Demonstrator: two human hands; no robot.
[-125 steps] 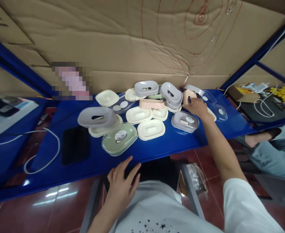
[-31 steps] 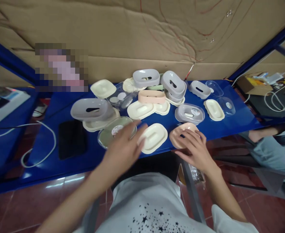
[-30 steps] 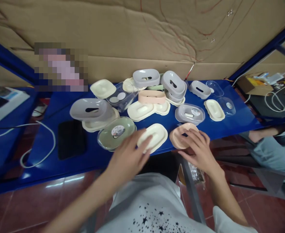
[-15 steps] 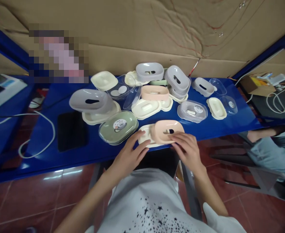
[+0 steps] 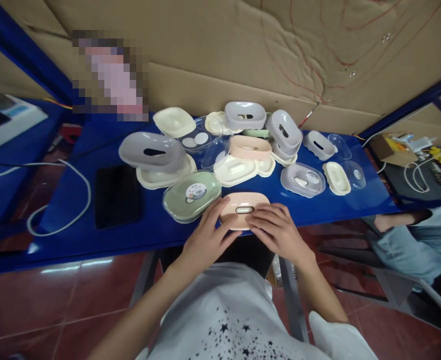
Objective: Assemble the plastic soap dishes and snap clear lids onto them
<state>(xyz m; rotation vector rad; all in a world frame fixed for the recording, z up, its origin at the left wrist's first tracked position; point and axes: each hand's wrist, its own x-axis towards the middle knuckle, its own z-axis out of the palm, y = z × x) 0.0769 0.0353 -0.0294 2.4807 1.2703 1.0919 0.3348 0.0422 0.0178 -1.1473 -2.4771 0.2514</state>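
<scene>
At the table's front edge, a peach oval slotted soap dish [image 5: 252, 198] sits over the cream base, which is now mostly hidden beneath it. My left hand [image 5: 208, 230] has its fingers and thumb closed about the dish's left end. On the right end, my right hand [image 5: 278, 231] grips the dish with bent fingers resting across its top. A pale streak shows through the slot between both hands. Just left of my left hand lies a green oval dish [image 5: 177, 198] with a clear cover and a round label.
Behind are a large grey dish [image 5: 149, 150] on a cream base, another peach dish [image 5: 250, 148], several grey dishes and clear lids. A black tablet-like slab [image 5: 116, 197] and a white cable [image 5: 90, 187] lie left. A seated person's leg [image 5: 408, 250] shows at right.
The peach dish has shifted left over the cream base and now covers it. My right hand moved left with it, and my left hand now touches the dish's left end.
</scene>
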